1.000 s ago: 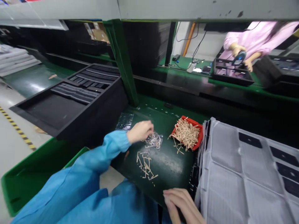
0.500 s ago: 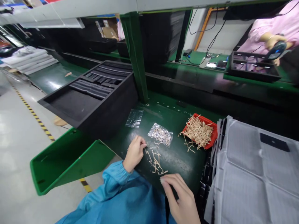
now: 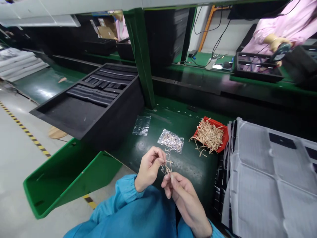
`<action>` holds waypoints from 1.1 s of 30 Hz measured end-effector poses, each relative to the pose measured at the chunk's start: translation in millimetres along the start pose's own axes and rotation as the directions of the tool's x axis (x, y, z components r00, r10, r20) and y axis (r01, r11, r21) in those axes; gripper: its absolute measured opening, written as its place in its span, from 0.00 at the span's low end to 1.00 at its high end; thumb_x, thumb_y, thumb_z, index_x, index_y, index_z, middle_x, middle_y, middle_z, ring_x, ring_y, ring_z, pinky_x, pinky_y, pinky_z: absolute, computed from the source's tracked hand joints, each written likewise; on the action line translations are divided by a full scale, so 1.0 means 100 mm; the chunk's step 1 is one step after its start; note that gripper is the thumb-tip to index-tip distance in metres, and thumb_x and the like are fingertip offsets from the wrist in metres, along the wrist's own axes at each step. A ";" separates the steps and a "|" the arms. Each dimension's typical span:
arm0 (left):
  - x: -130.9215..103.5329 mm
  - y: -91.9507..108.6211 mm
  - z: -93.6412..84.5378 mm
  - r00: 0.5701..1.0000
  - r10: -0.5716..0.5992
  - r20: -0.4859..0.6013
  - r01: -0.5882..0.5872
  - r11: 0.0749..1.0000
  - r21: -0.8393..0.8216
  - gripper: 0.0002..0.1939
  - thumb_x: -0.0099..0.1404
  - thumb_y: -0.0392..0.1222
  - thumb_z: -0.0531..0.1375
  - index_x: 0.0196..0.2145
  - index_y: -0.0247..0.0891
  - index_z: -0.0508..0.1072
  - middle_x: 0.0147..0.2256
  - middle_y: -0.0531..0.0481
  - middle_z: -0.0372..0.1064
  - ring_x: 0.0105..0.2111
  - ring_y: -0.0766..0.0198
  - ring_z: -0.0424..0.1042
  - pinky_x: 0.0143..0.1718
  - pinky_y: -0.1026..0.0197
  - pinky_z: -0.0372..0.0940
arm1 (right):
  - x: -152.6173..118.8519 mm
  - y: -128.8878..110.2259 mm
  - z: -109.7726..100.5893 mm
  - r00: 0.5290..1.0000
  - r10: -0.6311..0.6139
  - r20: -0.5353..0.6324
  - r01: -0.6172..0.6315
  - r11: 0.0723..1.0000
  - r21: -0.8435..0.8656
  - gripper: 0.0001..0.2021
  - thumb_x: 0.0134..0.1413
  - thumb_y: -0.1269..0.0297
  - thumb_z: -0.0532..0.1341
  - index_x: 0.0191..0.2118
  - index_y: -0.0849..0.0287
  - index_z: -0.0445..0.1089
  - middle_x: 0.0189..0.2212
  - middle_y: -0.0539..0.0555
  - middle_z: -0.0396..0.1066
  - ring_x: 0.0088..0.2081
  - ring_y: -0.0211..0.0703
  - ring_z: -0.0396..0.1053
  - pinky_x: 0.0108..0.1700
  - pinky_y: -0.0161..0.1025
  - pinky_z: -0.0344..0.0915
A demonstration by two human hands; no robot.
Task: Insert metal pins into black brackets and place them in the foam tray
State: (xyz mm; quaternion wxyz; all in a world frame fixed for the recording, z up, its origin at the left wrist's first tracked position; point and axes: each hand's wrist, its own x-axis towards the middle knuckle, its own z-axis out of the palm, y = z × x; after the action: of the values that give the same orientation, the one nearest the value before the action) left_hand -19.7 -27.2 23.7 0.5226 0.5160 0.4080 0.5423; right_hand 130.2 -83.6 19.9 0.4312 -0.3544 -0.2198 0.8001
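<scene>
Two hands nearly meet above one green counter (image 3: 195,170): left (image 3: 150,170), right (image 3: 184,198). Both have fingertips pinched together; whether they grip any of the uncounted loose strips (image 3: 167,169) between them cannot be told. Beyond lie two clear bags, one filled (image 3: 170,141), one flat (image 3: 141,125), and one red tray (image 3: 225,138).

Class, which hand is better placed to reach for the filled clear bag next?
Probably the left hand: it is closer to the filled clear bag, while the right hand sits farther back.
</scene>
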 end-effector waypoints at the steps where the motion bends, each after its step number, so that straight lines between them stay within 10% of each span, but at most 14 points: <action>1: 0.00 0.00 -0.01 1.000 0.015 0.013 -0.015 1.000 -0.015 0.15 0.74 0.50 0.61 0.34 0.38 0.65 0.30 0.52 0.66 0.29 0.67 0.64 0.32 0.64 0.61 | -0.01 -0.01 0.01 1.000 0.008 -0.004 -0.007 0.999 0.031 0.17 0.59 0.49 0.70 0.38 0.60 0.79 0.30 0.52 0.74 0.26 0.32 0.64 0.32 0.32 0.61; 33: 0.00 -0.06 -0.12 0.905 0.392 0.167 -0.388 0.920 -0.060 0.09 0.77 0.41 0.58 0.36 0.39 0.69 0.29 0.50 0.70 0.30 0.62 0.70 0.35 0.58 0.68 | -0.03 -0.01 0.02 0.937 0.254 0.240 -0.332 0.861 0.387 0.12 0.51 0.61 0.75 0.32 0.62 0.75 0.24 0.48 0.67 0.22 0.29 0.52 0.26 0.31 0.52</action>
State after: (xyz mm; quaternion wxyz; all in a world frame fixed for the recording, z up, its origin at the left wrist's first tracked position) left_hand -30.5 -25.4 15.8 0.4442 0.6262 0.2420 0.5932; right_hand 130.4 -85.7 23.3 0.3486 -0.2083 -0.0235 0.9135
